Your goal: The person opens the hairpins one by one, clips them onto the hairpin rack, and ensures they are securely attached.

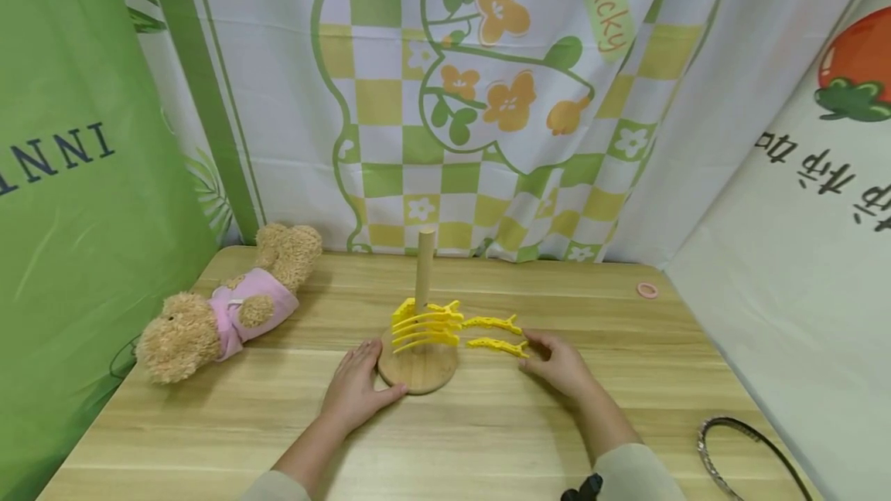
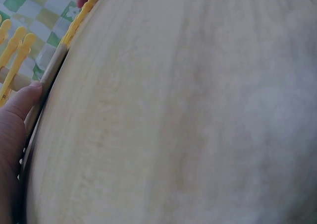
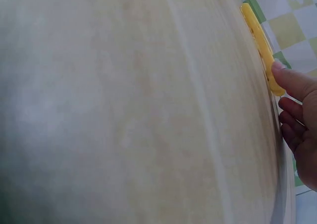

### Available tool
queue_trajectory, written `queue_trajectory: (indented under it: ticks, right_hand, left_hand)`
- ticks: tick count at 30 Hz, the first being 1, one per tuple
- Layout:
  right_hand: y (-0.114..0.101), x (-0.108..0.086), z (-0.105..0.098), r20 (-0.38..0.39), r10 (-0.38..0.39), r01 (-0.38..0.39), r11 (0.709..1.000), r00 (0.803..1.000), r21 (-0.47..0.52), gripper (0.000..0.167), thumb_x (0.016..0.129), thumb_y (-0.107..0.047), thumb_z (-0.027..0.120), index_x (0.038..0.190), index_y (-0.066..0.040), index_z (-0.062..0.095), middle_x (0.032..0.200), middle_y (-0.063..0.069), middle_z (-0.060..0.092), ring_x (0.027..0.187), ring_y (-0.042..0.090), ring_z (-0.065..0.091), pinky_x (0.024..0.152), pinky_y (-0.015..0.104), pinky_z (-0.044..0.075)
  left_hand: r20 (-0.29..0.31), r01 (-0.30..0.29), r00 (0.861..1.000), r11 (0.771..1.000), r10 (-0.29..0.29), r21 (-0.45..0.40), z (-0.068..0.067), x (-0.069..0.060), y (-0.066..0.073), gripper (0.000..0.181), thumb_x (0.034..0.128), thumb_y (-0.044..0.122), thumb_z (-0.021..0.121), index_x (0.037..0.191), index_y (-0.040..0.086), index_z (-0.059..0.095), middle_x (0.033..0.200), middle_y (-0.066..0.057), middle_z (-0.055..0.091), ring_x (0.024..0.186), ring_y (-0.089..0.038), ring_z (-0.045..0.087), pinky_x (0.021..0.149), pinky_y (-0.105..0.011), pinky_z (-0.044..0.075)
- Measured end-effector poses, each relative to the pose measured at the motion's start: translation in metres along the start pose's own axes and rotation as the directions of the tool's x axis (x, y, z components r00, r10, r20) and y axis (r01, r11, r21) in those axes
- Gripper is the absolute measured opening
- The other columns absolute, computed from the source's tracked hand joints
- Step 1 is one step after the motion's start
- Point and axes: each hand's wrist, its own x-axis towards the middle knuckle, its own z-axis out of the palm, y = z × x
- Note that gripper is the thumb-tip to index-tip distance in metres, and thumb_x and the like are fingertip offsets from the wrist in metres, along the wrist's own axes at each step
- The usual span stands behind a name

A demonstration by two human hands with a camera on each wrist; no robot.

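Observation:
My left hand [image 1: 355,389] grips the round base [image 1: 418,377] of an upright wooden stand, thumb along the front edge and fingers at its left side. Several yellow clips [image 1: 426,329] lean across the base beside the post [image 1: 424,269]. To the right, two more yellow clips [image 1: 494,345] lie on the table, side by side. My right hand [image 1: 557,366] is at their right ends, its thumb and index finger apart. In the right wrist view the thumb [image 3: 292,80] touches one yellow clip [image 3: 260,45]. The left wrist view shows my left thumb [image 2: 25,100] on the base's edge.
A teddy bear [image 1: 250,308] in pink lies at the table's left side. A small pink ring [image 1: 646,291] is at the back right. A dark, patterned hoop [image 1: 727,421] lies at the front right. Curtains hang behind the table.

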Motion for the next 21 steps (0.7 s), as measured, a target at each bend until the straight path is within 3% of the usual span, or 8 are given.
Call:
queue_trajectory:
  ticks: [11,21]
  right_hand:
    - [0.003,0.005,0.001,0.01,-0.03,0.03,0.997,1.0,-0.076,0.051,0.084,-0.022,0.078,0.129,-0.004,0.062,0.135,0.018,0.06,0.131,0.04,0.05,0.113,0.055,0.038]
    - [-0.009,-0.002,-0.001,0.006,0.078,-0.078,0.993,0.997,0.083,0.05,0.086,-0.022,0.076,0.13,-0.003,0.061,0.127,0.018,0.064,0.12,0.033,0.059,0.106,0.049,0.048]
  left_hand:
    - [0.01,0.006,1.0,1.0,-0.006,0.0,0.0,0.0,0.0,0.096,0.0778,0.057,0.073,0.144,-0.005,0.042,0.151,-0.021,0.043,0.144,-0.037,0.036,0.123,-0.052,0.023]
    - [0.014,0.004,1.0,1.0,-0.004,0.004,0.0,0.001,0.0,0.097,0.0779,0.058,0.073,0.145,-0.005,0.042,0.151,-0.021,0.043,0.144,-0.037,0.036,0.123,-0.052,0.023]
